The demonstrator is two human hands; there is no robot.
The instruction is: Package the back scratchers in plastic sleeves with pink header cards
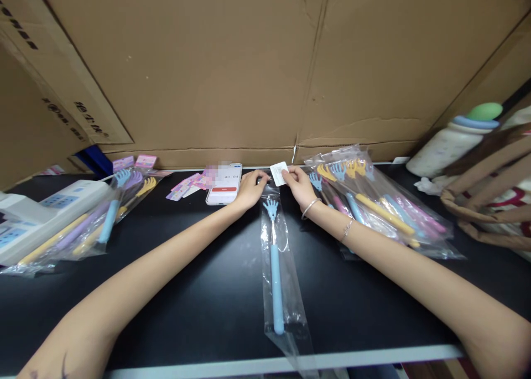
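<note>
A blue back scratcher (276, 290) with a hand-shaped head lies in a clear plastic bag (293, 296) in front of me, its handle pointing toward the table's near edge. At the bag's top end, my left hand (250, 190) is closed, its fingertips pinching the plastic. My right hand (300, 186), just right of that end, pinches a small white card (278, 172) between thumb and fingers. The card is held up beside the bag's opening, apart from the scratcher. Fine print on it is too small to read.
Bagged back scratchers (385, 213) lie in a pile at right, with several more (74, 229) at left by a white power strip (53, 218). A phone (224, 185) and pink-purple cards (182, 187) lie behind my left hand. A bottle (450, 144) and brown bag (489, 196) stand right; cardboard (215, 74) walls the back.
</note>
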